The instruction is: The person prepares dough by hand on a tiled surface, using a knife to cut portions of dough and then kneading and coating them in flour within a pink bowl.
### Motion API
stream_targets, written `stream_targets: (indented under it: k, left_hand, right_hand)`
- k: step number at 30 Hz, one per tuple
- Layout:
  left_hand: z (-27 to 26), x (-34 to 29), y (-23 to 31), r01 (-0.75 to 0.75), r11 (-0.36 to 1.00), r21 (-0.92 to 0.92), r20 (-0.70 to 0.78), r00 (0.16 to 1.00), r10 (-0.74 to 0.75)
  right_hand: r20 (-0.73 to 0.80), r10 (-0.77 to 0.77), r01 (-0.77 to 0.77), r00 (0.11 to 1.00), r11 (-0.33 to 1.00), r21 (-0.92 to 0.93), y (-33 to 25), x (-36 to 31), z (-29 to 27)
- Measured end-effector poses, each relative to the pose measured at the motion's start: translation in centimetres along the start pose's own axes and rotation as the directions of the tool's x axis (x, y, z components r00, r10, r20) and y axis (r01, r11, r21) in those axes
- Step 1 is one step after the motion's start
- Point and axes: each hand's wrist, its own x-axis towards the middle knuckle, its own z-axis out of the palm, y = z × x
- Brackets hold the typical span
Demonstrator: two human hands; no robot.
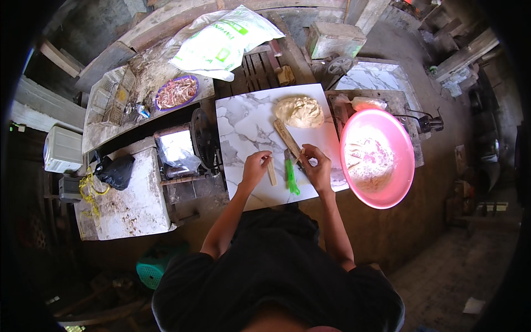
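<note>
Over the white marbled board, my left hand is closed, its thumb and fingertips on a narrow pale strip that points down toward the board. My right hand pinches a small pale piece; whether it is dough or wood is too small to tell. Between the two hands lies a knife with a bright green handle. A flat wooden stick slants from beside the dough down toward my right fingertips. The lump of pale dough rests at the board's far side.
Right of the board stands a pink basin with white flour inside. A purple-rimmed tray of pinkish strips sits far left. Left of the board is a machine with a dark wheel. A white sack lies behind; a black bag rests at left.
</note>
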Motion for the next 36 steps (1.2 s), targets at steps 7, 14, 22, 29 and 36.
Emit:
stream_targets:
  k: [7, 14, 22, 29, 36]
  left_hand:
    - [1.0, 0.2, -1.7, 0.004, 0.933, 0.359, 0.017, 1.0, -0.011]
    - [1.1, 0.2, -1.9, -0.11, 0.846, 0.522, 0.081, 0.994, 0.079]
    - [1.8, 0.0, -1.4, -0.138, 0.826, 0.546, 0.138, 0.988, 0.073]
    - [2.2, 0.8, -2.4, 0.085, 0.886, 0.456, 0.063, 0.99, -0.127]
    - [1.2, 0.9, -2.9, 0.016, 0.914, 0.404, 0.21, 0.972, -0.109]
  right_hand:
    - [0.044, 0.048, -0.05, 0.998, 0.998, 0.041, 0.2, -0.2, 0.9]
    - [0.04, 0.023, -0.025, 0.999, 0.999, 0.033, -0.2, -0.5, 1.3]
    - [0.028, 0.035, -0.035, 0.999, 0.999, 0.018, 1.2, -0.5, 1.0]
    - [0.005, 0.026, -0.026, 1.0, 1.0, 0.014, 1.1, -0.3, 1.2]
    - [-0.017, 0.016, -0.016, 1.0, 1.0, 0.005, 0.9, -0.1, 1.0]
